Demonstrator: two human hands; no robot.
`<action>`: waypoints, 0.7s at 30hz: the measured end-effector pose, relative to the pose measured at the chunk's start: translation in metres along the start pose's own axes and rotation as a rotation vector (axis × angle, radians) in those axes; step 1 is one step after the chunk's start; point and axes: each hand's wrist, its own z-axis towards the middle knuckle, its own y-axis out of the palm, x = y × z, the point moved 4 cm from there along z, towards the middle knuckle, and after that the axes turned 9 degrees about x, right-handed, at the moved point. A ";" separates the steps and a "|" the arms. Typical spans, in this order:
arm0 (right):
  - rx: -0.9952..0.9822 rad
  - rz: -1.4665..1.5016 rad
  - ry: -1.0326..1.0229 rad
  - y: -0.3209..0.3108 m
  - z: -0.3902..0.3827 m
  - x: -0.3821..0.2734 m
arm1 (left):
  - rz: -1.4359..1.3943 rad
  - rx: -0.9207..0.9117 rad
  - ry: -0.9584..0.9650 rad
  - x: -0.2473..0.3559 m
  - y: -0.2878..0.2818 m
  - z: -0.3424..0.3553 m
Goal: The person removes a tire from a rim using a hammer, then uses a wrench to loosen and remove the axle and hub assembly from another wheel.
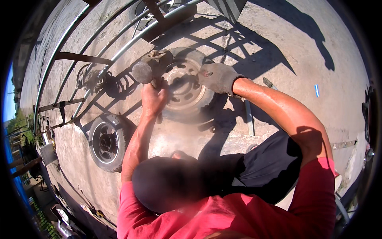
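Observation:
A dusty tyre [184,112] on a pale steel rim [179,98] lies flat before me. My left hand [156,95], bare, grips a mallet or hammer, whose round metal head [142,72] is over the wheel's left side. Behind that head is a dark, worn metal piece [159,59] with a rusty knob, its full shape unclear. My right hand [218,78], in a grey knit glove, is curled at the right side of the rim; what its fingers hold is hidden. A flat pale bar [248,119] lies right of the wheel.
A metal frame [85,57] with silver rails is at upper left, near another tyre at the top [139,14] and a smaller wheel [104,162] at left. A blue-and-white stick-like object [316,90] lies at right. My legs are bent below the wheel.

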 end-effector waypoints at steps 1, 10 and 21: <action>0.029 -0.005 0.002 -0.005 0.000 -0.002 | 0.054 -0.061 -0.078 -0.033 0.020 -0.011; 0.078 -0.017 0.014 -0.002 0.011 0.014 | -0.085 -0.267 -0.479 -0.051 0.015 -0.015; 0.181 0.068 0.012 0.010 0.009 0.031 | -0.182 0.053 -0.215 0.024 -0.044 0.001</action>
